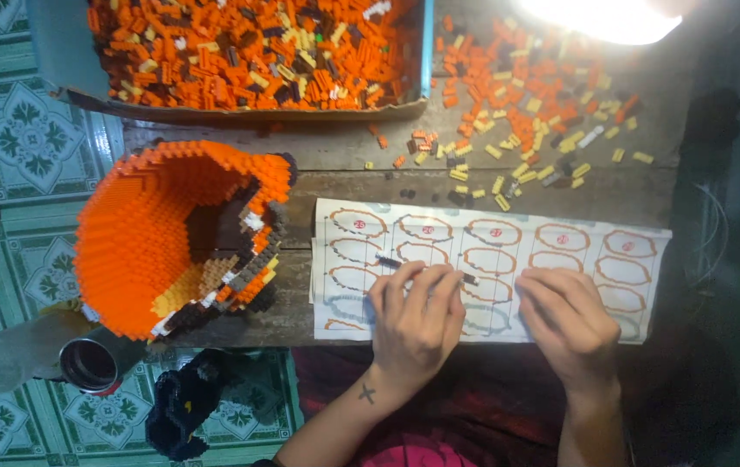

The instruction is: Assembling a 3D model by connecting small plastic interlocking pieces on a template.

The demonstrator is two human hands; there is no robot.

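The left hand [416, 316] pinches a thin strip of dark bricks [426, 269] over the paper sheet [491, 259]. The right hand [570, 320] lies curled beside it. The wooden table [370, 151] stands on a green tiled floor [15, 130].

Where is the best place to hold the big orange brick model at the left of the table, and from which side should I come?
Probably with both hands around the orange brick model's closed outer wall, coming from the left. Its jagged open edge faces the instruction sheet.

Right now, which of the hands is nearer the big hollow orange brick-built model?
Left. The left hand rests just right of the orange brick-built model; the right hand lies farther right.
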